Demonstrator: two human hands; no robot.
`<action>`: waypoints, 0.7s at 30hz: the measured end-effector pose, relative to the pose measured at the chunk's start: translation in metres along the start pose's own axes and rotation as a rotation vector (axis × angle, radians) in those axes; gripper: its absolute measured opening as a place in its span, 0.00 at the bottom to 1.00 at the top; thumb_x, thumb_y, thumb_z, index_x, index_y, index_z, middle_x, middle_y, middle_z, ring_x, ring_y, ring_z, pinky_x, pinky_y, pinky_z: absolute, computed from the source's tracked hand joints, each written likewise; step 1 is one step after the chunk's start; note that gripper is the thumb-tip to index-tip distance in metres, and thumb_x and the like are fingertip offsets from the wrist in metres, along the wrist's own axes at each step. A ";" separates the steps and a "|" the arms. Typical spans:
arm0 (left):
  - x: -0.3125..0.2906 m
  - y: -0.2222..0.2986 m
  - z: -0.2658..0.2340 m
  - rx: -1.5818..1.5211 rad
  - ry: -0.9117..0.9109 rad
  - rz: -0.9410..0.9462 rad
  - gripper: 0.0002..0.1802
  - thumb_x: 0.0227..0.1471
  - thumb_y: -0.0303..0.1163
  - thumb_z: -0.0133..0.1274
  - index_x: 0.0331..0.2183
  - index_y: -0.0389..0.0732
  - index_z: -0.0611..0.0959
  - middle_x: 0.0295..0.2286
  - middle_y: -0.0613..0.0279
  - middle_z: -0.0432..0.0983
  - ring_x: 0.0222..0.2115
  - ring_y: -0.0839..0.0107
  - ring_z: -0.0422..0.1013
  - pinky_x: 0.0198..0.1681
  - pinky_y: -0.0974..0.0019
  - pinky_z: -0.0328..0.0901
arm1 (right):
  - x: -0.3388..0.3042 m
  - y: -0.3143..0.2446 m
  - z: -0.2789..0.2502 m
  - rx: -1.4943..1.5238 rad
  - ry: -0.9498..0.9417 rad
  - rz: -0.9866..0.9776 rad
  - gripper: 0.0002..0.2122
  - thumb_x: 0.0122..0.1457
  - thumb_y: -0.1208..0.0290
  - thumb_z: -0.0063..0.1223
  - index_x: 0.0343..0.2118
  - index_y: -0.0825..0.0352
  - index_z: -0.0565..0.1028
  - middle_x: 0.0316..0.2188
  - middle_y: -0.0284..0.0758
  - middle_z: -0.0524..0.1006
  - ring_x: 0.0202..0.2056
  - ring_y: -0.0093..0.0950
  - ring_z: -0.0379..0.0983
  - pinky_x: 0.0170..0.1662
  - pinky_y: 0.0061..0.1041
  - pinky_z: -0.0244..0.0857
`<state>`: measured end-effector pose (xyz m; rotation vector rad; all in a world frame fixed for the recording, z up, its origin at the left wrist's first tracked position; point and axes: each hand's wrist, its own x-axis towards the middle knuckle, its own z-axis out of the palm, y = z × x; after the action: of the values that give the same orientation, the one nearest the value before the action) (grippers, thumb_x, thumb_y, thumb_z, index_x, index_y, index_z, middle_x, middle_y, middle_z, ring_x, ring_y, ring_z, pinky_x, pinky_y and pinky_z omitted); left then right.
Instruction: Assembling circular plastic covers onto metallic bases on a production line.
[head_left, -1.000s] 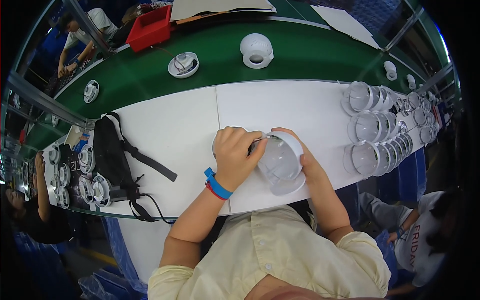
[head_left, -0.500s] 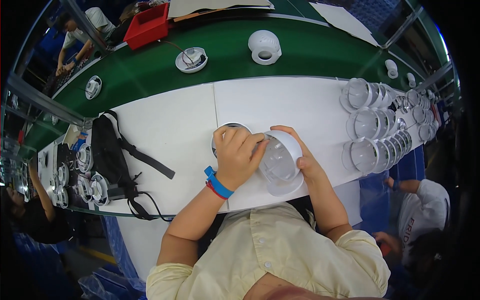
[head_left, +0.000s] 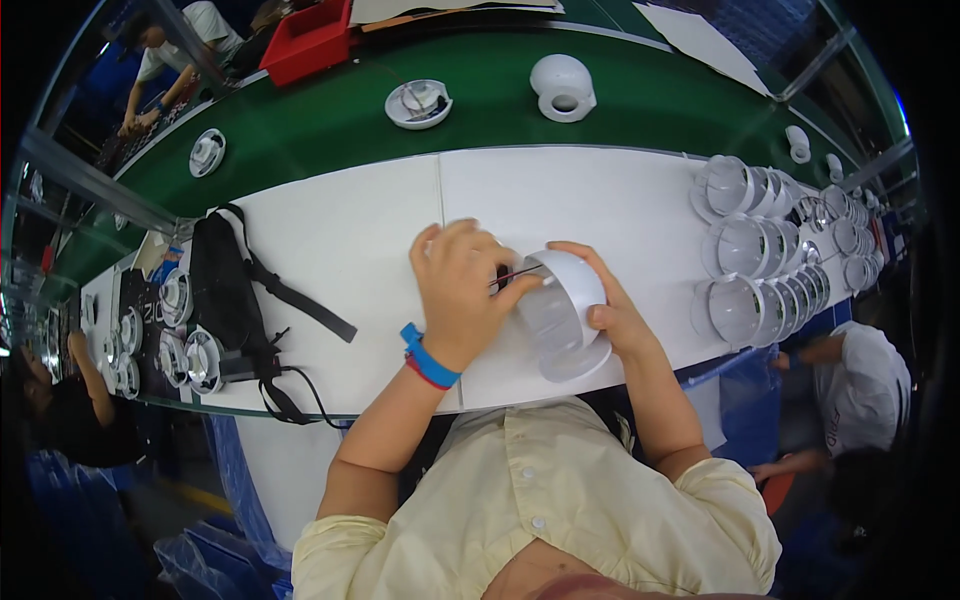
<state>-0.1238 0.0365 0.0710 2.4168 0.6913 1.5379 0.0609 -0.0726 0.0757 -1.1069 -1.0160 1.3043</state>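
Observation:
Over the white table, my right hand grips a white round housing by its right side, thumb on the wall. A clear dome-shaped cover hangs at the housing's lower end. My left hand is beside the housing's left opening, fingers curled and slightly blurred. Between its thumb and fingers shows a bit of a dark part, mostly hidden by the hand. Thin red and dark wires run from there toward the housing's rim.
Rows of clear domes stand at the right. A black strapped bag lies at the left, beside several round white units. Across the green belt sit a wired white shell, a white housing and a red bin.
My left hand has drawn slightly left from the housing, and wires now show between them. The round part seen behind that hand is now hidden. The whole view has shifted slightly.

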 end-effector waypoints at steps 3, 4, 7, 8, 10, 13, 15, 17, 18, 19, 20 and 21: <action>-0.024 -0.035 -0.015 -0.111 -0.033 -0.390 0.21 0.49 0.34 0.61 0.44 0.37 0.76 0.39 0.51 0.73 0.39 0.56 0.72 0.46 0.54 0.63 | -0.002 -0.001 -0.015 -0.191 0.123 -0.094 0.42 0.41 0.55 0.68 0.61 0.64 0.62 0.52 0.37 0.68 0.54 0.30 0.65 0.56 0.28 0.59; -0.043 -0.053 -0.019 -0.230 -0.077 -0.693 0.26 0.52 0.36 0.60 0.49 0.35 0.73 0.42 0.47 0.71 0.39 0.55 0.73 0.43 0.54 0.67 | -0.001 -0.001 -0.015 -0.307 0.204 -0.101 0.42 0.41 0.54 0.67 0.61 0.63 0.62 0.50 0.37 0.69 0.53 0.31 0.66 0.56 0.28 0.60; -0.051 -0.060 -0.028 -0.652 -0.388 -0.936 0.31 0.54 0.28 0.55 0.57 0.31 0.63 0.49 0.43 0.68 0.41 0.61 0.74 0.37 0.63 0.73 | 0.001 0.000 -0.008 -0.431 0.275 -0.107 0.42 0.40 0.57 0.66 0.61 0.63 0.62 0.49 0.37 0.70 0.52 0.31 0.67 0.56 0.29 0.60; -0.047 -0.054 -0.028 -0.860 -0.409 -0.988 0.33 0.53 0.24 0.53 0.58 0.31 0.61 0.50 0.43 0.67 0.41 0.62 0.75 0.36 0.66 0.73 | 0.002 0.001 -0.007 -0.445 0.275 -0.114 0.41 0.40 0.60 0.66 0.61 0.62 0.62 0.49 0.37 0.69 0.51 0.31 0.67 0.56 0.29 0.60; -0.041 -0.055 -0.024 -0.815 -0.467 -0.978 0.38 0.51 0.19 0.50 0.61 0.33 0.56 0.51 0.46 0.66 0.42 0.62 0.75 0.39 0.65 0.75 | 0.002 0.008 -0.006 -0.523 0.270 -0.142 0.42 0.39 0.62 0.66 0.61 0.62 0.62 0.50 0.37 0.69 0.52 0.32 0.66 0.56 0.30 0.60; -0.033 -0.054 -0.027 -0.923 -0.476 -1.062 0.34 0.51 0.20 0.50 0.60 0.33 0.61 0.51 0.49 0.68 0.45 0.63 0.74 0.41 0.63 0.76 | -0.002 0.012 -0.003 -0.607 0.269 -0.194 0.42 0.39 0.65 0.66 0.62 0.62 0.61 0.51 0.37 0.68 0.52 0.32 0.66 0.56 0.30 0.60; -0.032 -0.063 -0.028 -0.995 -0.599 -1.152 0.33 0.49 0.20 0.51 0.58 0.32 0.64 0.50 0.50 0.69 0.45 0.62 0.74 0.42 0.63 0.77 | -0.004 0.012 -0.003 -0.612 0.273 -0.213 0.43 0.38 0.67 0.66 0.62 0.62 0.60 0.52 0.38 0.67 0.52 0.32 0.66 0.56 0.31 0.60; -0.033 -0.067 -0.027 -1.011 -0.637 -1.143 0.33 0.49 0.20 0.51 0.58 0.32 0.65 0.50 0.51 0.69 0.45 0.62 0.74 0.42 0.63 0.77 | -0.005 0.016 -0.004 -0.536 0.288 -0.178 0.44 0.39 0.67 0.65 0.63 0.62 0.58 0.53 0.38 0.66 0.54 0.32 0.65 0.56 0.32 0.60; -0.033 -0.069 -0.026 -1.024 -0.671 -1.133 0.33 0.49 0.20 0.52 0.57 0.32 0.66 0.49 0.52 0.70 0.45 0.62 0.74 0.42 0.63 0.77 | -0.005 0.019 -0.005 -0.536 0.292 -0.176 0.44 0.39 0.67 0.65 0.63 0.62 0.58 0.53 0.38 0.66 0.54 0.32 0.65 0.56 0.32 0.60; -0.035 -0.070 -0.024 -1.025 -0.673 -1.135 0.33 0.49 0.20 0.52 0.57 0.32 0.66 0.49 0.52 0.70 0.45 0.62 0.74 0.42 0.63 0.77 | -0.005 0.022 -0.006 -0.512 0.260 -0.182 0.44 0.39 0.68 0.65 0.64 0.61 0.57 0.53 0.39 0.66 0.54 0.33 0.65 0.56 0.33 0.61; -0.038 -0.071 -0.022 -1.020 -0.673 -1.119 0.33 0.48 0.20 0.53 0.57 0.32 0.66 0.50 0.53 0.70 0.46 0.63 0.73 0.42 0.63 0.77 | -0.006 0.024 -0.007 -0.487 0.227 -0.188 0.45 0.40 0.68 0.65 0.64 0.61 0.56 0.54 0.39 0.65 0.55 0.33 0.64 0.57 0.33 0.61; -0.040 -0.072 -0.020 -1.014 -0.673 -1.101 0.34 0.48 0.20 0.54 0.57 0.33 0.65 0.50 0.54 0.70 0.47 0.63 0.73 0.43 0.62 0.76 | -0.006 0.023 -0.005 -0.486 0.227 -0.187 0.45 0.40 0.68 0.65 0.64 0.61 0.56 0.54 0.39 0.65 0.55 0.33 0.64 0.57 0.33 0.61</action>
<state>-0.1762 0.0782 0.0192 1.2052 0.6441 0.3635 0.0609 -0.0801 0.0526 -1.4461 -1.2640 0.7770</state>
